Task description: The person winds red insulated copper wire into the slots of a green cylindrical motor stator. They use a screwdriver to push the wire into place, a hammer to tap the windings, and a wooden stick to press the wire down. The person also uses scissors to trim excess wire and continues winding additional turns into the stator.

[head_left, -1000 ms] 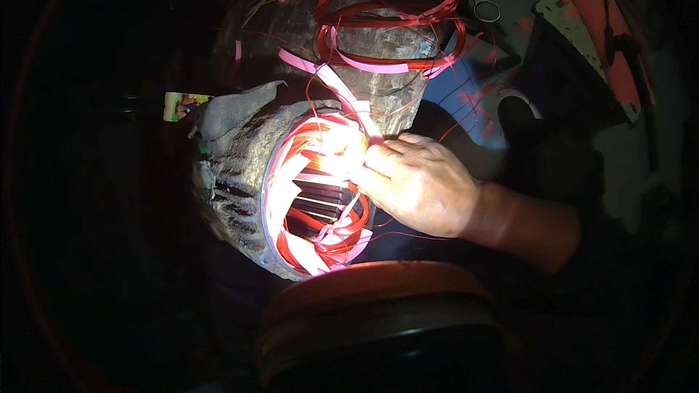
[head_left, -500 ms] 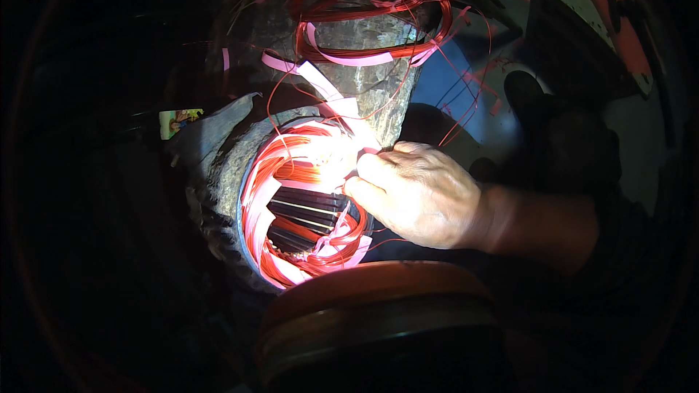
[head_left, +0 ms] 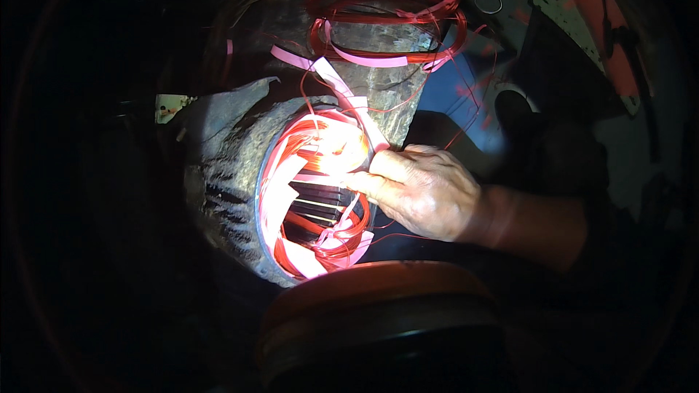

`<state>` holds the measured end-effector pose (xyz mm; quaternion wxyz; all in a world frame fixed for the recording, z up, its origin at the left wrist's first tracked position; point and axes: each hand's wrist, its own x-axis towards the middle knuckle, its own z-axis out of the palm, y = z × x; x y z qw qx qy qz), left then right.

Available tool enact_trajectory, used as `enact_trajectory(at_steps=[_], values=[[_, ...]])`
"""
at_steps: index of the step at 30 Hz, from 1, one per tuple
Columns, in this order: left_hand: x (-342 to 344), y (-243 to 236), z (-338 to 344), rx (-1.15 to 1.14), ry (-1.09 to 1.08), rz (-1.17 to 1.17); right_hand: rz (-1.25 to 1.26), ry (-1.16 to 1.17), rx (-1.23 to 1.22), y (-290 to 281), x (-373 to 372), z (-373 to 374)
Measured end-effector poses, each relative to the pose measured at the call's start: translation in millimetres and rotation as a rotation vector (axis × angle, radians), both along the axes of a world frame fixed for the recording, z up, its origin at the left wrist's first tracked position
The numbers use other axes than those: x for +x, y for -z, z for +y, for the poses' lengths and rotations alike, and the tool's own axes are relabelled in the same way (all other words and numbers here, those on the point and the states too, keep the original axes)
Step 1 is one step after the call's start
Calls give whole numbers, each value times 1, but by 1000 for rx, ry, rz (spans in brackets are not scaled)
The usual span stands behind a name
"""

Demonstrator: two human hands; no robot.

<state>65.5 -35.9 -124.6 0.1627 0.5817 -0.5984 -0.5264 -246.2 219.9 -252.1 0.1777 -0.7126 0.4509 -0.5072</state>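
A motor stator with a rough grey housing lies with its round opening facing me. Bundles of red winding wire line the opening, with pink insulation paper between them. Dark slots show inside, some with thin pale strips. My right hand is at the right side of the opening, its fingers closed and their tips against the upper coil. What they pinch is hidden. A long pink strip runs down to this hand from above. The glare washes out the upper coil. My left hand is not in view.
Behind the stator, a loose coil of red wire with pink strips rests on a worn surface. Scissors lie at the back right. A rounded brown object blocks the lower middle. The surroundings are dark.
The view has shifted, so the stator and loose coil appear farther right. My right hand stays at the opening's edge, with one finger now stretched more toward the coil.
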Motion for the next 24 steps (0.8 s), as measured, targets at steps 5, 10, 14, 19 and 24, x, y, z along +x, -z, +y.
enact_trajectory(at_steps=[5, 10, 14, 19, 24], values=[[11, 1, 4, 4, 6, 36, 40, -13, 27, 0, 1, 4], [23, 3, 15, -1, -13, 111, 73, 33, -87, 2, 3, 1], [35, 5, 34, 1, -49, 237, -2, 53, -247, -4, -10, 1], [49, -5, 87, 35, -171, 531, 59, 89, -377, -18, -24, 12], [28, -3, 143, -186, -332, 773, 179, -140, -352, -25, -12, 1]])
